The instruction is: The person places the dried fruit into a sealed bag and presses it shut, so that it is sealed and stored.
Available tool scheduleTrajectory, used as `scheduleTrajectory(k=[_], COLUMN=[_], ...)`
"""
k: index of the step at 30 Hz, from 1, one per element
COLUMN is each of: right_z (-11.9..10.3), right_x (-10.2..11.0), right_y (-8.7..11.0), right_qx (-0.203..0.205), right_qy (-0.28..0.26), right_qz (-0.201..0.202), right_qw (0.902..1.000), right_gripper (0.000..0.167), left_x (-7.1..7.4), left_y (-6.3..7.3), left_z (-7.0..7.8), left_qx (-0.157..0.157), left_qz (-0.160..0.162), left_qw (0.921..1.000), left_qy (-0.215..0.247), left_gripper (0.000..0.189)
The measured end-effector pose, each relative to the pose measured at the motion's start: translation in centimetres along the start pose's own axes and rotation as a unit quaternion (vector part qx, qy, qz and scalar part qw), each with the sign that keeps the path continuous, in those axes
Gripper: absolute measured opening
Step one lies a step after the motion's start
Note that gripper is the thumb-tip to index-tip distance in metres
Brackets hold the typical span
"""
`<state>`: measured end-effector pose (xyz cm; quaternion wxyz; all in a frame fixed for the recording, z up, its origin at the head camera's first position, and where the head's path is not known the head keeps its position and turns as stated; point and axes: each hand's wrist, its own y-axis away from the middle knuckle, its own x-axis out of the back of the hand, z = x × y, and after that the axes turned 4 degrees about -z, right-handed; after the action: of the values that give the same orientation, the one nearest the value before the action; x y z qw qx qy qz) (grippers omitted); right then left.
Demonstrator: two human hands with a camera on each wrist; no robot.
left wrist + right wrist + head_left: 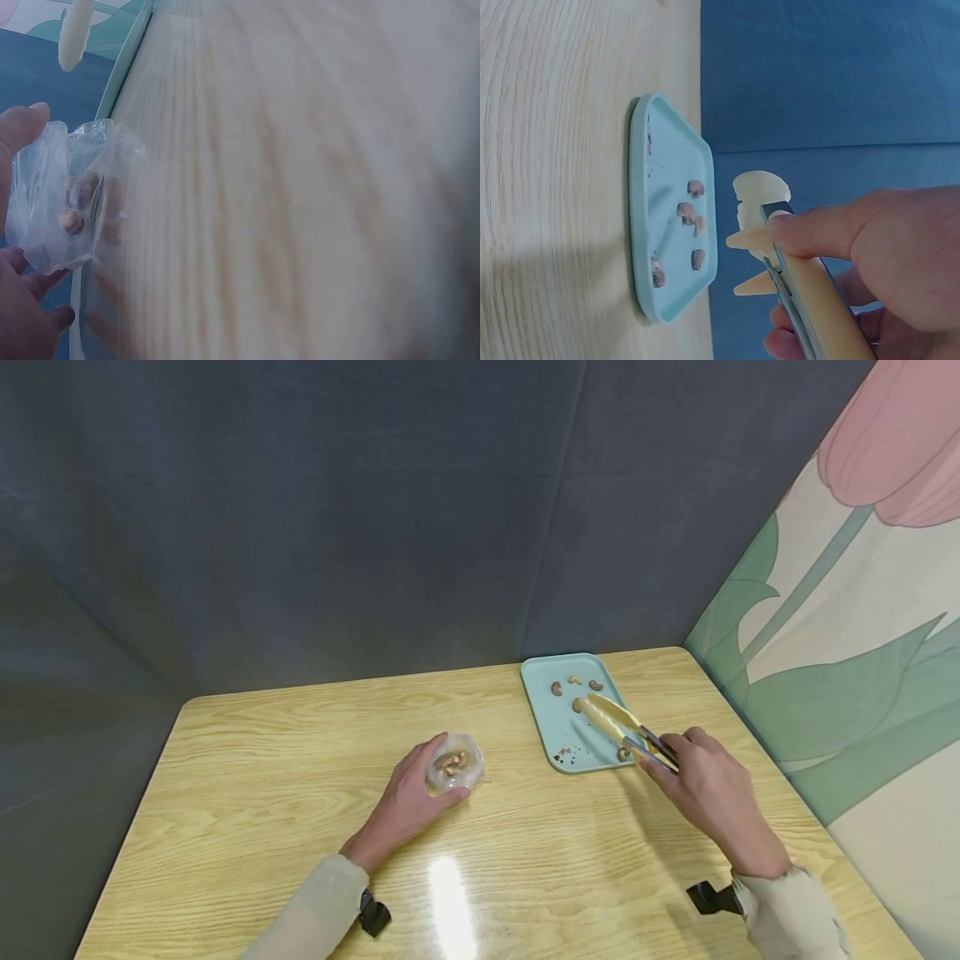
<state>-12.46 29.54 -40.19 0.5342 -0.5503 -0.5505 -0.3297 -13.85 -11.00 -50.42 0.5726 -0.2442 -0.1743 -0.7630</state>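
Observation:
My left hand (408,793) curls its thumb and fingers around a small clear plastic bag (469,753), which stands on the table with its mouth upward. Several cashews (452,764) lie inside it; in the left wrist view they show blurred through the bag (45,195). My right hand (705,785) grips a pair of tongs (821,307) with cream tips. The tips are apart, above a light blue tray (543,714), with nothing seen between them. Several cashews lie spread on the tray, mostly brown, such as one (557,688) near its left side, plus a paler one (574,679).
Dark crumbs (566,756) lie in the tray's near left corner. The wooden table (285,777) ends at a dark curtain (337,527) behind, and a wall with a painted tulip (862,610) stands along the right edge.

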Motion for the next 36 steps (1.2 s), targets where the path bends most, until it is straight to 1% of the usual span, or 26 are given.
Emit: scheduleTrajectory(k=[4, 12, 16, 22, 28, 36], right_z=[0.2, 0.4, 0.4, 0.4, 0.5, 0.7], right_x=[-0.6, -1.9, -2.3, -2.7, -3.1, -3.6], right_y=[-0.4, -1.3, -1.7, -2.2, -2.5, -3.2], right_qx=[0.004, 0.007, -0.008, -0.026, -0.032, -0.037], right_qy=[-0.004, 0.018, 0.017, 0.015, 0.013, 0.013], right_qz=[-0.006, 0.006, -0.013, -0.043, -0.049, -0.042], right_qw=[1.0000, 0.9998, 0.9997, 0.9986, 0.9982, 0.9983], right_gripper=[0.036, 0.035, 0.039, 0.042, 0.038, 0.036], left_x=[0.0, 0.0, -0.1, -0.2, -0.3, -0.3], left_y=[0.0, 0.2, 0.2, 0.1, 0.0, 0.1], left_z=[0.0, 0.1, 0.0, 0.1, 0.1, 0.1], left_qx=[0.003, 0.007, 0.008, 0.008, 0.005, 0.009], left_qz=[0.001, 0.000, 0.002, 0.002, 0.004, 0.005], left_qw=[1.0000, 1.0000, 1.0000, 1.0000, 1.0000, 0.9999], left_qy=[-0.002, -0.001, -0.004, 0.002, 0.003, -0.002], left_gripper=[0.092, 0.091, 0.091, 0.091, 0.092, 0.091])
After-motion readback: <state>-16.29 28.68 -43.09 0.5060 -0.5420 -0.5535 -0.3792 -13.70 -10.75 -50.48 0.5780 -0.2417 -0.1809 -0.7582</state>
